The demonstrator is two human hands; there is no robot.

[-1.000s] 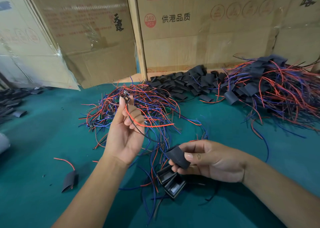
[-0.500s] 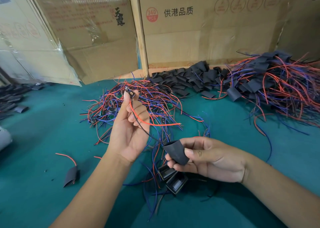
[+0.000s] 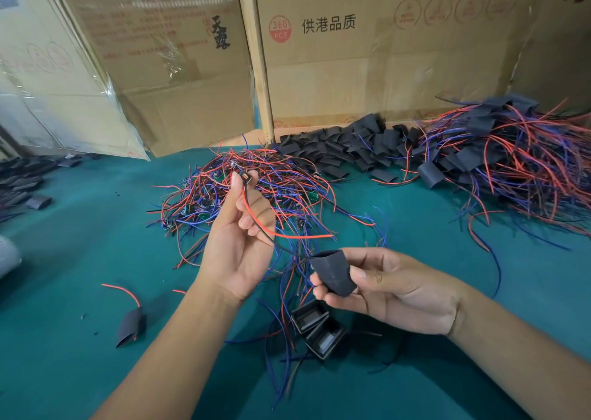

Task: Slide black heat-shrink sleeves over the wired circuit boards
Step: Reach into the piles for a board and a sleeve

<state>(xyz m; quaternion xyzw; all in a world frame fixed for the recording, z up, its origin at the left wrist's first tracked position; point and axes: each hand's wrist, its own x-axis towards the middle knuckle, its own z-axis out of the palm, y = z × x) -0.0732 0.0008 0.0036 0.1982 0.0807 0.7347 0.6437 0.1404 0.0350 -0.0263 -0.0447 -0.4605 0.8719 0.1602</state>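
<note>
**Sleeve held at the wire ends, board pinched above**

Tall cardboard boxes (image 3: 367, 68) stand along the far edge of a table covered in a green cloth (image 3: 80, 234). At the far right corner lies the biggest heap, a pile of sleeved boards (image 3: 511, 157) with red and blue wires trailing out. Left of it, against the boxes, sits a pile of loose black sleeves (image 3: 345, 151). Just in front of that, near the middle of the far edge, spreads a tangle of bare wired boards (image 3: 243, 189), small green boards showing among the wires. More black sleeves (image 3: 22, 183) lie at the left edge.

The left hand (image 3: 236, 243) is raised over the tangle, palm toward the camera, its thumb and forefinger pinching a small circuit board (image 3: 245, 176); the other fingers are loosely curled. A red wire (image 3: 287, 235) and a black wire (image 3: 271, 239) run down from the board toward the right.

The right hand (image 3: 393, 291) holds a black sleeve (image 3: 332, 272) between thumb and fingers, its open mouth facing up. The black wire reaches that mouth; the red wire's end is outside it.

Under the right hand, toward the near edge, two small black cases (image 3: 316, 327) lie touching. Near the left front, one sleeved board (image 3: 129, 327) lies alone, a red wire curling from it.
</note>
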